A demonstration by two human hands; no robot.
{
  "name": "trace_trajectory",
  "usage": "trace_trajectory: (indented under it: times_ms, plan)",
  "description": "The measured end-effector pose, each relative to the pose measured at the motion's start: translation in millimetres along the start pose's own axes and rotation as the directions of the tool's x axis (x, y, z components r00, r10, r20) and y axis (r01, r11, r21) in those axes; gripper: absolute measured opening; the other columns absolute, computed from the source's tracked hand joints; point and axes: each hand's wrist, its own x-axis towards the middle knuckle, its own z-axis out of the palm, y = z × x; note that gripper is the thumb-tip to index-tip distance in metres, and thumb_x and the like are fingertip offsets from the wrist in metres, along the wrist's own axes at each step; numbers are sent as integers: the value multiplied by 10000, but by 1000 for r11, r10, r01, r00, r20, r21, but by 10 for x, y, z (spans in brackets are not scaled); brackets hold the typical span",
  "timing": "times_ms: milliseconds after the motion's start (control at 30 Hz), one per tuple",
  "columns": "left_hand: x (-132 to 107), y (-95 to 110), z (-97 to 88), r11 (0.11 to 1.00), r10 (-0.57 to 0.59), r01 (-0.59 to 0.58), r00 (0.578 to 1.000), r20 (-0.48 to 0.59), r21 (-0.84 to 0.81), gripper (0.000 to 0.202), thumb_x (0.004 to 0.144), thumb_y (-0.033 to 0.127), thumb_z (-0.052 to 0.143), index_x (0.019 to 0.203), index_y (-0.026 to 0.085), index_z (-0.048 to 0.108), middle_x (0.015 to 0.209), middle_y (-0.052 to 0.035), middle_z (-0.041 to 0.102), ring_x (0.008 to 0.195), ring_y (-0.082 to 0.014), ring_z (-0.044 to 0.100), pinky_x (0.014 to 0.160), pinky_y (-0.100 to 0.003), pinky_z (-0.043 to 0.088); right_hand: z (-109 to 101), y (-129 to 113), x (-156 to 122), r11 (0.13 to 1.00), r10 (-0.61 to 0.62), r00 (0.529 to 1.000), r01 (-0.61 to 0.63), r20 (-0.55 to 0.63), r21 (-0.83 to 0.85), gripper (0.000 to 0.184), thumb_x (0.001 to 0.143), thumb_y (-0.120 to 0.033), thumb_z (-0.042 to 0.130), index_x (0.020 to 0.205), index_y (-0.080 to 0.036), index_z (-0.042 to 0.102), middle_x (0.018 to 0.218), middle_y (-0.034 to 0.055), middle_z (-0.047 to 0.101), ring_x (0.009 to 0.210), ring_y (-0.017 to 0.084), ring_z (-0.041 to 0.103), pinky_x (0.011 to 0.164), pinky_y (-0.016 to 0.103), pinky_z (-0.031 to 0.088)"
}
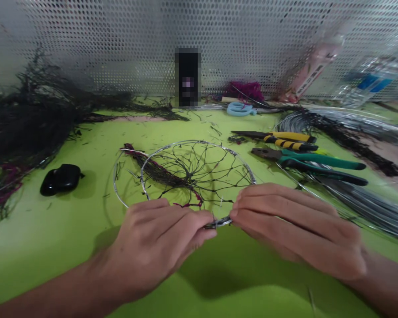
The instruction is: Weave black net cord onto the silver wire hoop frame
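Observation:
A round wire hoop [199, 145] with a web of thin black strands across it rests on the green table [86, 229] in the middle. My left hand [159, 238] pinches the hoop's near rim with closed fingers. My right hand [285, 225] pinches the same rim just to the right, its fingertips almost touching those of the left. A second wire ring [119, 181] sticks out behind the hoop on the left. A dark, feathery bundle with a pink tip [162, 174] lies across the web.
Yellow-and-black pliers [281, 140] and green-handled pliers [311, 162] lie at the right, beside coils of steel wire [368, 207]. A black glossy case [60, 179] sits at the left, near a heap of dark feathery strands [29, 119]. A perforated metal panel [119, 44] stands behind, with blue scissors [240, 108] at its foot.

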Motion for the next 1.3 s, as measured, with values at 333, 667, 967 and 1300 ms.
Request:
trace_trajectory:
  times_ms: [333, 667, 967, 1300]
  plan:
    - [61, 46, 9, 988, -144, 145, 989, 20, -48, 318, 1092, 420, 454, 948, 242, 675, 650, 93, 708, 479, -100, 608, 507, -283, 382, 82, 52, 47, 998, 8, 1000, -9, 12, 66, 163, 932, -34, 660, 1071, -104, 710, 929, 97, 778, 888, 202, 724, 815, 343, 659]
    - [44, 41, 8, 960, -231, 251, 961, 152, -124, 252, 1072, 409, 494, 971, 278, 685, 687, 94, 729, 541, -123, 639, 555, -282, 384, 145, 16, 62, 994, 10, 1000, -12, 17, 104, 200, 946, -94, 678, 1128, -177, 697, 1019, 81, 800, 872, 198, 738, 730, 348, 646]
    - [58, 64, 3, 968, -225, 230, 972, 61, -101, 292, 1079, 438, 474, 943, 265, 666, 699, 95, 730, 535, -110, 636, 552, -291, 415, 272, 8, 101, 966, 74, 995, -54, -73, 254, 229, 912, -36, 710, 1141, -36, 703, 1035, 153, 795, 881, 199, 723, 714, 362, 596]
    - [36, 118, -2, 988, -153, 152, 985, -80, -27, 187, 1066, 329, 527, 948, 248, 648, 701, 76, 710, 547, -112, 619, 578, -303, 449, 203, -55, 150, 956, 184, 979, -200, 92, 214, 136, 1019, -132, 582, 1112, -110, 679, 983, 75, 752, 868, 178, 637, 781, 351, 477]
